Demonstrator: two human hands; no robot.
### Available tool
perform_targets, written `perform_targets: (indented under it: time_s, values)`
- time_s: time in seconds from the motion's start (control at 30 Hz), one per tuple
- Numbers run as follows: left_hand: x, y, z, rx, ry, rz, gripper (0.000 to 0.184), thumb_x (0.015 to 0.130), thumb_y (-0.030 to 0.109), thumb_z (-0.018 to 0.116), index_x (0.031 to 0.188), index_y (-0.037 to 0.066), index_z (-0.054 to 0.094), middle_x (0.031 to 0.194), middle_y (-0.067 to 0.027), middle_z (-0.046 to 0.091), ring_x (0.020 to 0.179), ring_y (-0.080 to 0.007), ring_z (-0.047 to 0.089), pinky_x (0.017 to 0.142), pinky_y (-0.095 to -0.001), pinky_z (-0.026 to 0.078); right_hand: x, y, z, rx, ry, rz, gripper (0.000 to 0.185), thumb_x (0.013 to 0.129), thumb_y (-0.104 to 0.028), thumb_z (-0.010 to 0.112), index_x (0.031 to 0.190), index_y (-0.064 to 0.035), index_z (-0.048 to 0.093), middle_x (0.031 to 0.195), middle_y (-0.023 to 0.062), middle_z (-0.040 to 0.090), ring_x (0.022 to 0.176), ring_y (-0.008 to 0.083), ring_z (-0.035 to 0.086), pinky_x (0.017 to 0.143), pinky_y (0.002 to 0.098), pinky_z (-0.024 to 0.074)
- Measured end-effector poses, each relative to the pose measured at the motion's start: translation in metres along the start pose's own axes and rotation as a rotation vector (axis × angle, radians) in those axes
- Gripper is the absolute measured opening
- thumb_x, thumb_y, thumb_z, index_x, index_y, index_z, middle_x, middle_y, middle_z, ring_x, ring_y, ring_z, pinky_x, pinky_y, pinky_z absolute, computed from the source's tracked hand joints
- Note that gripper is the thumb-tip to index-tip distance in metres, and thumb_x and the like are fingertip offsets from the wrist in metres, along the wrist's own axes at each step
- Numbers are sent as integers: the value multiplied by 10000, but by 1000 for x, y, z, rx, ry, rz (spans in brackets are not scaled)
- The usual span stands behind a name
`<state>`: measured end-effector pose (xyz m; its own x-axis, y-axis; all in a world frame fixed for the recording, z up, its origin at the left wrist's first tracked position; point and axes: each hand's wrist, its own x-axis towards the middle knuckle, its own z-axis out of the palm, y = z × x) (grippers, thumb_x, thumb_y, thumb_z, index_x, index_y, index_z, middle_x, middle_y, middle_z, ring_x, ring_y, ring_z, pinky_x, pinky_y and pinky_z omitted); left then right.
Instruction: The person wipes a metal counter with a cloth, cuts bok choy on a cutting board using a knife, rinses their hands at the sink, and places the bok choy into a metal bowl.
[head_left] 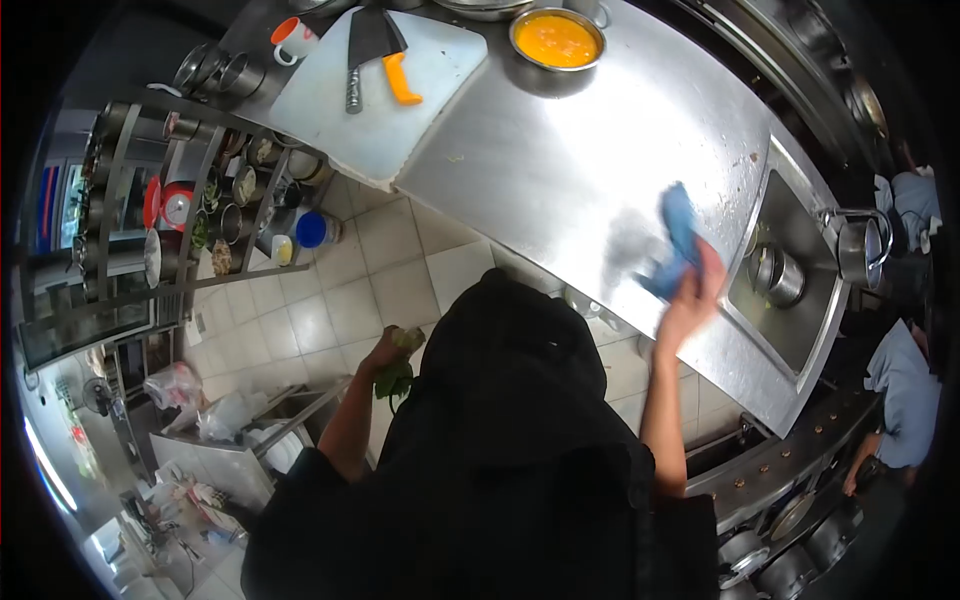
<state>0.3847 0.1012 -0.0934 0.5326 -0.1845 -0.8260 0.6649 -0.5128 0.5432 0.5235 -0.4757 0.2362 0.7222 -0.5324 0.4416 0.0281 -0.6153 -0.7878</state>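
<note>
Stainless steel is covering a broad counter with a sink occupying its right end. White cutting board is lying at the left, and a steel bowl is holding orange liquid. Right hand is gripping a bunched blue cloth near the sink; folding it flat and steering specks sinkward would likely be giving a cleaner wipe. Left hand is holding leafy greens, usefully apart from the damp metal.
</note>
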Motion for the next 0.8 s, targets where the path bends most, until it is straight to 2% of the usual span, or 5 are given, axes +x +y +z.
perform_targets:
  time_s: [0.17,0.3,0.43,0.63,0.8]
  values:
    - [-65,109,-21,-59,279,132,720,760,136,710,1325,1,285,1059,-162,525,772,-216,601,615,-332,534,-34,-60,223,101,-499,-372,420,757,-51,591,1177,-46,595,1219,242,524,1212,390,454,962,462,422]
    - [-24,62,-64,-309,172,172,705,787,88,669,1348,38,245,1062,-168,499,779,-221,593,611,-339,534,-91,-77,336,-431,-792,-620,545,874,-342,560,1349,-89,480,1457,250,331,1380,395,259,1119,553,179]
    - [-22,106,-72,702,279,397,719,772,51,648,1359,77,233,1090,-162,483,841,-233,580,632,-355,531,-73,-67,318,-488,-868,-650,598,918,-408,506,1422,-106,395,1513,196,267,1421,350,195,1139,538,149]
    - [49,100,-99,553,-99,515,706,760,63,654,1344,51,257,1109,-169,482,869,-238,581,647,-356,533,20,40,232,-526,-665,-275,515,967,-299,406,1441,-101,368,1541,96,263,1430,289,203,1145,554,141]
    - [27,151,-64,448,-49,412,722,766,79,675,1352,53,253,1099,-161,498,850,-231,588,642,-354,530,98,187,113,-600,-284,162,544,809,-24,423,1352,-39,452,1400,187,452,1141,352,554,980,501,404]
